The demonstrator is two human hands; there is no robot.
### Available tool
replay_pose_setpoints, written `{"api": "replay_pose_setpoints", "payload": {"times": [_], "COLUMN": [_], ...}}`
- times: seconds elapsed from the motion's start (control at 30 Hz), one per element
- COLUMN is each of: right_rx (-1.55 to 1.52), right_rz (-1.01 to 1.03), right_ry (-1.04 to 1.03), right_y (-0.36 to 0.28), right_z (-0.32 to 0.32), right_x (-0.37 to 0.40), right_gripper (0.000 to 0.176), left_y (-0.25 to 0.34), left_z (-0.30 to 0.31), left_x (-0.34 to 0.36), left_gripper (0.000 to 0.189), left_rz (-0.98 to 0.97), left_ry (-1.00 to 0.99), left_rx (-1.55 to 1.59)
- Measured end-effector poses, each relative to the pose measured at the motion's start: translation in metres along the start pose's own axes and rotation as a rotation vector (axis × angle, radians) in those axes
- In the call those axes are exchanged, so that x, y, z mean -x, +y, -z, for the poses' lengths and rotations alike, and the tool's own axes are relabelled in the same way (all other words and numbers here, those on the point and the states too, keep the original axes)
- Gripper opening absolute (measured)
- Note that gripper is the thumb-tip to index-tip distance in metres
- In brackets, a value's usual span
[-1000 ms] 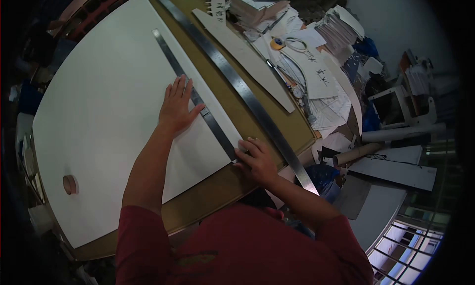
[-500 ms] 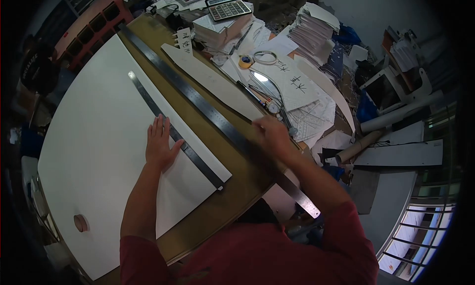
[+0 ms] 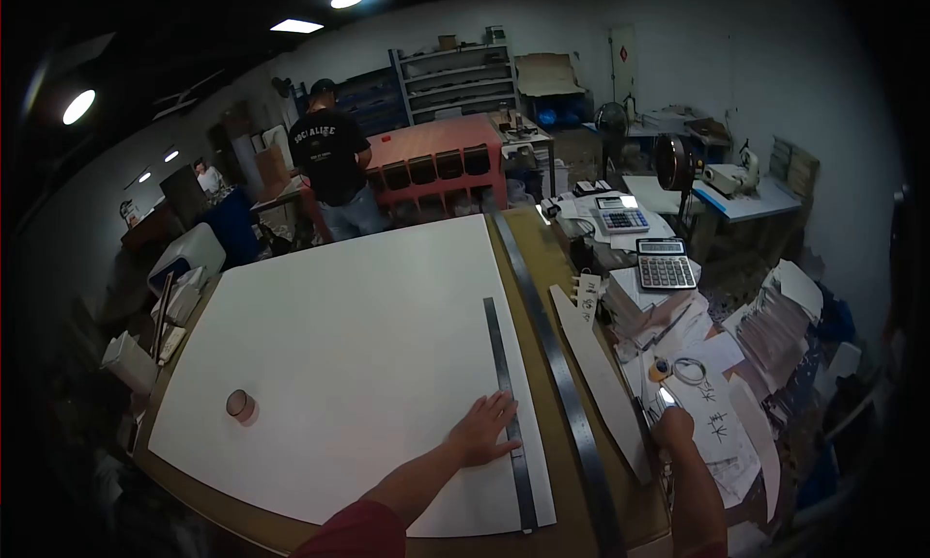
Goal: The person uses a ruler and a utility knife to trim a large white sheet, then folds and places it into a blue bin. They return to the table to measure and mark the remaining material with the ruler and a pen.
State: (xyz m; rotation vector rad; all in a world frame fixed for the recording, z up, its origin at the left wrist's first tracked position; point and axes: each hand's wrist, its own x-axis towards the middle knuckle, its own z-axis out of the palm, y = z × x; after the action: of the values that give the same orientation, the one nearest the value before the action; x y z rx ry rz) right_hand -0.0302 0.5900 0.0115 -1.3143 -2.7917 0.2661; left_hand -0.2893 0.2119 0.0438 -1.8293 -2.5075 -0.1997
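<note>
My left hand (image 3: 484, 430) lies with fingers spread on the white sheet (image 3: 339, 364), its fingertips over the shorter dark metal ruler (image 3: 496, 347). Farther right, my right hand (image 3: 672, 428) is closed near the pens and tools on the papers; what its fingers hold, if anything, is hidden. Between the hands a long metal ruler (image 3: 554, 350) runs along the brown table edge, beside a pale pointed pattern piece (image 3: 601, 379). A small round object (image 3: 240, 405) sits on the left part of the sheet.
Calculators (image 3: 666, 264), a yellow tape roll (image 3: 660, 369) and marked papers (image 3: 717, 422) lie at the right. Beyond the table, a person in a black shirt (image 3: 331, 156) stands by a red table (image 3: 436, 141). Shelves (image 3: 455, 78) line the back wall.
The view has tilted up and turned, bringing the room and the other person into sight. My right hand has moved to the tools on the papers. My left hand stays on the ruler.
</note>
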Motion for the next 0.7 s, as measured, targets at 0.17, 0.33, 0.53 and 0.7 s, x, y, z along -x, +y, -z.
{"api": "replay_pose_setpoints", "payload": {"times": [0.17, 0.33, 0.53, 0.7], "right_rx": [-0.045, -0.828, -1.853, -2.209], "right_rz": [-0.063, -0.099, -0.415, 0.009], "right_ry": [-0.045, 0.384, 0.496, 0.068], "right_y": [0.009, 0.039, 0.09, -0.033], "right_z": [0.015, 0.036, 0.035, 0.047], "right_x": [-0.016, -0.049, -0.082, 0.036], "right_gripper": [0.021, 0.008, 0.013, 0.018], "left_y": [-0.001, -0.002, -0.004, -0.005], "left_z": [0.003, 0.001, -0.004, -0.004], "left_x": [-0.003, 0.0, 0.0, -0.001], "left_gripper": [0.086, 0.088, 0.088, 0.089], "left_rz": [-0.016, -0.015, -0.008, 0.014], "left_ry": [0.009, 0.024, 0.009, -0.016], "left_rx": [0.019, -0.006, 0.008, 0.035]}}
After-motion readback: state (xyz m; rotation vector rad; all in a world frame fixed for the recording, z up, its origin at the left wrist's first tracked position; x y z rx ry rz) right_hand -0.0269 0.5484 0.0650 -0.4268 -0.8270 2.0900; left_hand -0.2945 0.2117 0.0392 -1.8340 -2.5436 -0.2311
